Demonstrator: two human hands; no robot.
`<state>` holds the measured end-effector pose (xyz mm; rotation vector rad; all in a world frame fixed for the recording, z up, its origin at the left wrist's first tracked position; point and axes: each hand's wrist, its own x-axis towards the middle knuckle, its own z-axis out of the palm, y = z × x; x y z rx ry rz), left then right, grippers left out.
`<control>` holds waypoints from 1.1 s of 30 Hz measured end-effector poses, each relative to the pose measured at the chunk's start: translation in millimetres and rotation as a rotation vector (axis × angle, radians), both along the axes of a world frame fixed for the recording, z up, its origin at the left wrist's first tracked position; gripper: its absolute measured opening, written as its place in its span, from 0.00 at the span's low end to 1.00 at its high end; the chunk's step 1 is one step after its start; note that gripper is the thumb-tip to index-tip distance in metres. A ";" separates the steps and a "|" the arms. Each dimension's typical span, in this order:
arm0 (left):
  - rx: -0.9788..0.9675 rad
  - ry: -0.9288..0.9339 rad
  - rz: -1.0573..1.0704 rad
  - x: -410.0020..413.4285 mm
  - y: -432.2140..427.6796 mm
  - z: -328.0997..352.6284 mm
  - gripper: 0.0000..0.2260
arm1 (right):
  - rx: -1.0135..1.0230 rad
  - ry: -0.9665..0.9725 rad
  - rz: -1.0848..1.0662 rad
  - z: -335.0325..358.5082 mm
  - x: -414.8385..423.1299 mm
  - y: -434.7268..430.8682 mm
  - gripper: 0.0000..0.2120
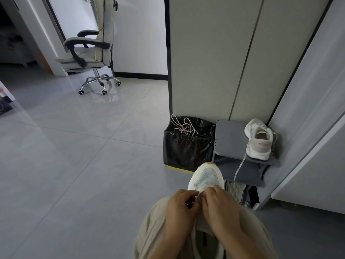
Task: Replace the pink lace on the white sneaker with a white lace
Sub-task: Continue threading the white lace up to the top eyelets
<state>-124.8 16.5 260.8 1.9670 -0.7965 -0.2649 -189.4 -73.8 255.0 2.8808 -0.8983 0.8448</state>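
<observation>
At 6 o'clock the left hand (180, 208) and right hand (219, 206) pinch the upper of the white sneaker (207, 176), and at 12 o'clock from it the pink lace (183, 126) lies on a black bag (186, 148).

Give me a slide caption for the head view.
Left hand and right hand pinch the white sneaker on the lap; pink lace lies on the black bin bag.

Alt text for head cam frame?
Left hand and right hand pinch the upper of a white sneaker on the person's lap. A pink lace lies on a black bin bag ahead; a second sneaker sits on a grey shelf.
</observation>
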 end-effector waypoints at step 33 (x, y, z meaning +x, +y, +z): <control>0.068 0.158 0.008 4.4 0.1 9.5 0.07 | 0.028 -0.080 0.178 -3.2 -7.0 -9.3 0.14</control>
